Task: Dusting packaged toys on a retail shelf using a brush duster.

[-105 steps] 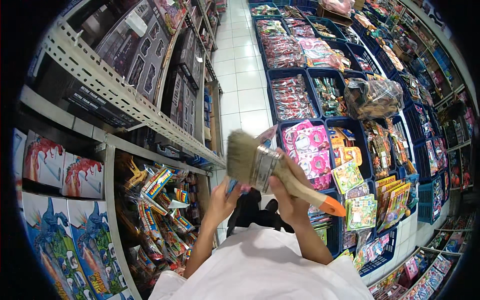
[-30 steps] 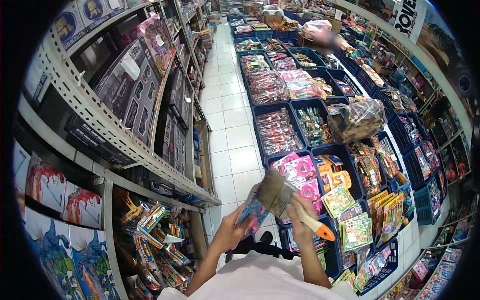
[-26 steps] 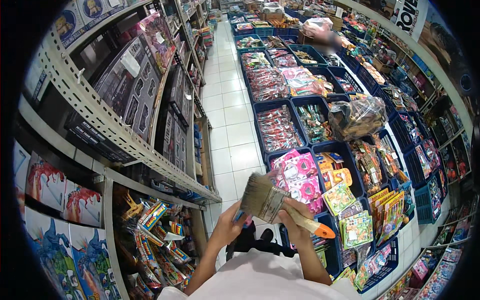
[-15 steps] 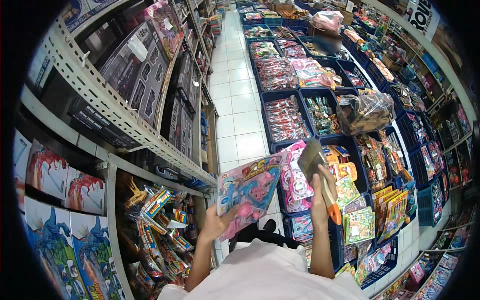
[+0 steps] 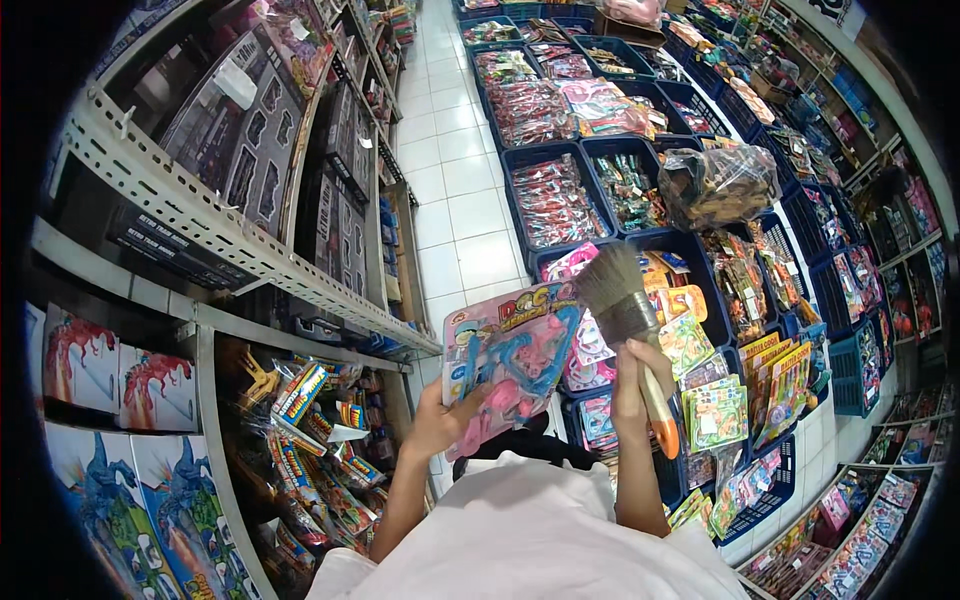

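Note:
My left hand [image 5: 437, 418] grips the lower left edge of a carded toy pack [image 5: 515, 345], thumb on its front. The pack is pink and blue, with pink and light blue plastic pieces under a clear cover, and it is tilted in front of my body. In my right hand [image 5: 640, 385] is a wide paintbrush [image 5: 630, 308], closed around its pale handle. The bristles point up and away, beside the pack's upper right corner, and the orange handle end points down toward me. Whether the bristles touch the pack I cannot tell.
Blue plastic crates [image 5: 558, 197] full of packaged toys stand in rows ahead and to the right. A clear plastic bag [image 5: 722, 188] lies on some of them. At left rises a metal shelf [image 5: 235, 235] with boxed toys. A white tiled aisle [image 5: 458, 190] runs between.
The brush has shifted a little left and lower, its bristles now nearer the pack's upper right corner. The pack stays in my left hand, turned slightly. The whole view has shifted slightly.

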